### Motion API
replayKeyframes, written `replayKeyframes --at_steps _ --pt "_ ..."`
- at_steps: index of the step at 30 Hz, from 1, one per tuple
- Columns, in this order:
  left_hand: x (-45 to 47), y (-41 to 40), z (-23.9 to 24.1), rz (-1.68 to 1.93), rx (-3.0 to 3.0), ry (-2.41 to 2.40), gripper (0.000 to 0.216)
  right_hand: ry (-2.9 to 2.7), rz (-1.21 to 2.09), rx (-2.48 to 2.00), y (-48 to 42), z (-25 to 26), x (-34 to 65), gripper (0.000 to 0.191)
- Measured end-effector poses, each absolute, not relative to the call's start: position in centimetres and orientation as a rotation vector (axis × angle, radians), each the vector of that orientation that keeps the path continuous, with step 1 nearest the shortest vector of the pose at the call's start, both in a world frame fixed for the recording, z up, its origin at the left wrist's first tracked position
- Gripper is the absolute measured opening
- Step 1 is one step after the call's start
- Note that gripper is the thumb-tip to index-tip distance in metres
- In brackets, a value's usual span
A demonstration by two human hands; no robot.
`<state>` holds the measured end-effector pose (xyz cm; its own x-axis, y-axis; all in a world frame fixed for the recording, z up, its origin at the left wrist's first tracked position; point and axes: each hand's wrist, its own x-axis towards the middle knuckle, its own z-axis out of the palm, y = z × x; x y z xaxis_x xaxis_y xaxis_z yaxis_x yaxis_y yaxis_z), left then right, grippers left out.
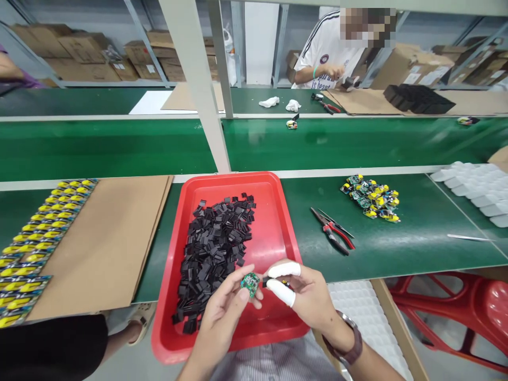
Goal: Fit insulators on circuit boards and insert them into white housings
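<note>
Over the near part of a red tray (283, 227) my two hands meet. A small green circuit board (250, 284) is pinched between the thumb and fingers of my left hand (226, 304), its component side facing up. White finger covers sit on the thumb and index finger of my right hand (307, 293). Those fingertips close on a small black piece (265, 282) at the board's right edge; whether the two touch, I cannot tell. A bit of yellow shows under the right fingers, mostly hidden. Loose black pieces (216, 238) are heaped in the tray's left half.
Pliers (333, 233) and tweezers (337, 223) lie right of the tray, below piled circuit boards with yellow parts (373, 198). Cardboard (107, 238) at left carries rows of similar boards (47, 227). A green conveyor belt (357, 143) runs behind; across it stands a person (329, 58).
</note>
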<state>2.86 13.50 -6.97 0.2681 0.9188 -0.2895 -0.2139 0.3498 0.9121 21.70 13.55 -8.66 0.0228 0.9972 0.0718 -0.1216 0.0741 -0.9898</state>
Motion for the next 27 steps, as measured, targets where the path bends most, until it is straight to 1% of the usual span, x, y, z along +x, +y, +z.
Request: replayKeyframes --at_steps 2,4,9,13,18,27 --pt "2.7 13.5 -7.2 0.909 0.928 1.01 0.037 -1.106 1.191 -1.109 13.5 -8.7 21.6 0.021" --pt "2.5 13.4 -7.6 0.898 0.958 1.001 0.039 -1.09 1.169 -1.12 13.4 -8.7 21.5 0.026" --pt "2.3 13.2 -8.6 0.855 0.928 0.931 0.044 -1.14 1.1 -1.103 13.1 -8.4 21.4 0.022" --pt "2.5 13.2 -8.4 0.925 0.957 0.98 0.041 -1.251 1.044 -1.071 12.9 -8.1 21.3 0.027" --pt "2.6 13.4 -7.8 0.884 1.002 1.009 0.039 -1.384 0.98 -1.068 12.6 -8.0 21.4 0.026" --pt "2.6 13.3 -8.4 0.874 1.051 1.001 0.039 -1.545 0.961 -1.038 12.2 -7.9 22.2 0.034"
